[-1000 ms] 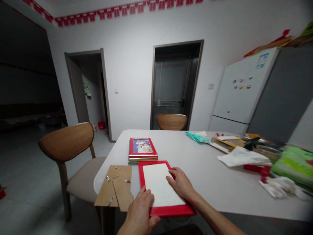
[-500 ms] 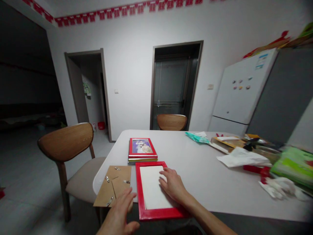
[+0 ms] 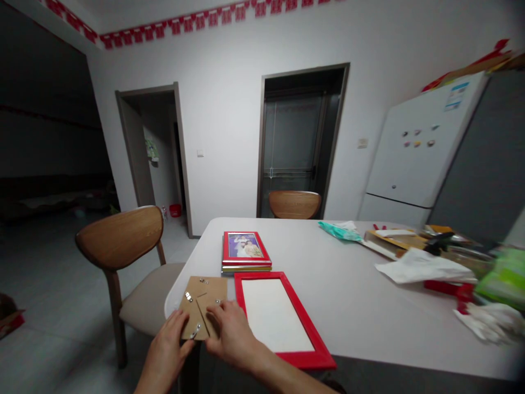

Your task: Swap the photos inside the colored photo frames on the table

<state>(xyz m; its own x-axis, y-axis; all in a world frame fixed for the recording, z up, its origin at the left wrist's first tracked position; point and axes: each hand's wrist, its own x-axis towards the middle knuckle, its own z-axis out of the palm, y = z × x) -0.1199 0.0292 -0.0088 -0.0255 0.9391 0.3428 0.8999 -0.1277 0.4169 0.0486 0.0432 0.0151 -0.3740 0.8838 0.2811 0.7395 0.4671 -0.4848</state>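
A brown frame backing board (image 3: 211, 290) with metal clips and a slit lies at the table's left front edge. My left hand (image 3: 167, 340) grips its left near corner, the thumb at the near edge. On its right side my right hand (image 3: 233, 335) holds the board, fingers on top and thumb at the near edge. Beside it, partly behind my right forearm, lies a red picture frame (image 3: 293, 298) with a white sheet (image 3: 273, 314) in its opening. Farther back is a stack of frames, topped by a red framed photo (image 3: 246, 247).
The white table (image 3: 348, 312) carries a teal-and-white packet (image 3: 342, 231), a white paper (image 3: 424, 266), a green package (image 3: 502, 279) and a crumpled white tissue or cloth (image 3: 490, 323) on the right. Wooden chairs stand at the left (image 3: 123, 238) and far side (image 3: 294, 204).
My right hand has left the white sheet in the red frame and moved left onto the backing board. My left hand has shifted left and taken hold of it too. The view has turned slightly.
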